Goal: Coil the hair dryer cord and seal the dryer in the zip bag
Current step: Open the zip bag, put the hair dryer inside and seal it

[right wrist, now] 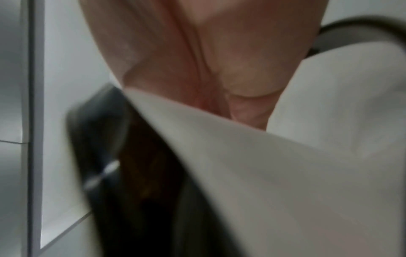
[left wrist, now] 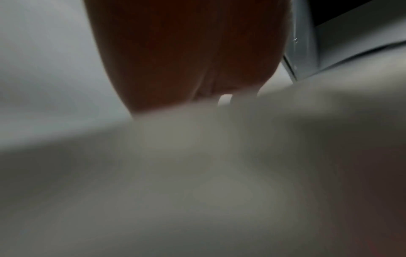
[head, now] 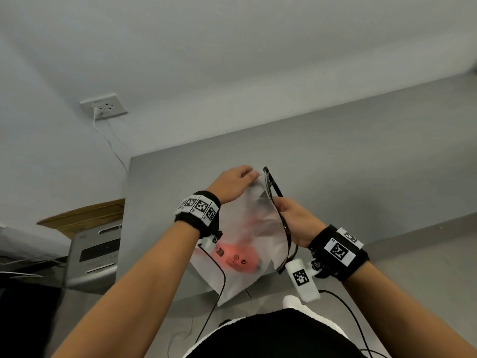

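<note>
A frosted white zip bag (head: 247,228) with a black zip strip (head: 280,215) along its right edge is held above the grey table (head: 361,164). The pink-red hair dryer (head: 238,258) shows dimly through the lower part of the bag. My left hand (head: 237,182) pinches the bag's top corner. My right hand (head: 294,220) grips the black zip strip midway down. In the left wrist view the blurred bag (left wrist: 219,173) fills the frame below my left hand (left wrist: 186,60). In the right wrist view my right hand (right wrist: 219,60) holds the bag (right wrist: 285,165) and the zip strip (right wrist: 123,156).
A wall socket (head: 103,105) with a thin white cable plugged in sits at upper left. A grey appliance (head: 95,251) and a cardboard box (head: 85,213) stand left of the table. Black wrist-camera cables (head: 216,285) hang near my body.
</note>
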Motion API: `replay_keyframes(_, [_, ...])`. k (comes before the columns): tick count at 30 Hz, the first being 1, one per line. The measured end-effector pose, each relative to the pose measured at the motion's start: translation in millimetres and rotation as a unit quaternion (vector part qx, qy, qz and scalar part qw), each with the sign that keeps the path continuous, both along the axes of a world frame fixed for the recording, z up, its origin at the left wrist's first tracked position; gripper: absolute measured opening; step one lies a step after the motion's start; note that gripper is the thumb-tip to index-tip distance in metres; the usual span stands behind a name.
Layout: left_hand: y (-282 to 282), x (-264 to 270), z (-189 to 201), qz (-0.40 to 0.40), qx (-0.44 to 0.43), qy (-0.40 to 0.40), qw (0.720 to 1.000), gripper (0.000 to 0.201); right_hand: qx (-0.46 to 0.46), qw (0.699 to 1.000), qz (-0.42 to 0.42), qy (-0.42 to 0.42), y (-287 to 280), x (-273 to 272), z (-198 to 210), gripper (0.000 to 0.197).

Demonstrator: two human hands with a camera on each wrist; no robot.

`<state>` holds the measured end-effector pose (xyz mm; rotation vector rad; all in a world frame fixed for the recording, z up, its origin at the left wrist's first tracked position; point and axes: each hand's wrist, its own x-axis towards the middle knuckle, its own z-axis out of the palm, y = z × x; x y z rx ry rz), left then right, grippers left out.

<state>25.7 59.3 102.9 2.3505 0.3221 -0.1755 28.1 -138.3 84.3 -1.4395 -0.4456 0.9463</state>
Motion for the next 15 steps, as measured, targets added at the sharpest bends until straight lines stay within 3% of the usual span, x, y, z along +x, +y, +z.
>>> replay_keyframes(5, [-1, -1, -6, 0.033, -0.183, -0.046, 0.981, 0.023, 0.006, 1.000, 0.020, -0.001, -7, -4, 0, 0.017])
replay_keyframes(11, [2, -6, 9, 0.082, -0.245, -0.162, 0.952, 0.014, -0.018, 0.999, 0.036, -0.034, -7, -5, 0, 0.020])
replay_keyframes(13, [9, -9, 11, 0.108, -0.240, -0.202, 0.943, 0.014, -0.043, 0.996, 0.040, -0.068, -6, -4, 2, 0.017])
replay_keyframes(15, [16, -13, 10, 0.126, -0.216, -0.227, 0.941, 0.014, -0.113, 0.980, 0.050, -0.154, -4, 0, 0, 0.025])
